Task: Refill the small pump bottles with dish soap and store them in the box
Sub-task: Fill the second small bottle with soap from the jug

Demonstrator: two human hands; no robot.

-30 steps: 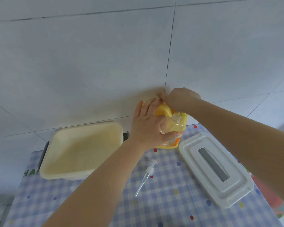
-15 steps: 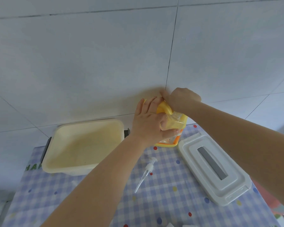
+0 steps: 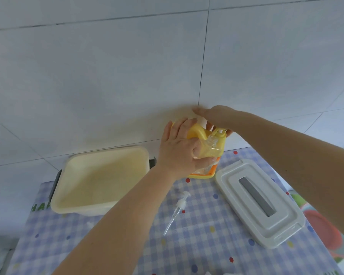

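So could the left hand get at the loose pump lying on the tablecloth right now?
Probably not without letting go: the left hand grips the small clear bottle at the yellow soap jug. The pump lies uncovered below that forearm, so the path itself looks free.

The left hand (image 3: 179,147) covers most of the clear small bottle (image 3: 209,149) and the near face of the yellow dish soap jug (image 3: 216,135). Above the jug, the right hand (image 3: 216,118) hides its pump top; whether those fingers curl cannot be told. Right of the jug, red and green shapes (image 3: 322,231) past the bench (image 3: 207,245) are blurred and cut off.
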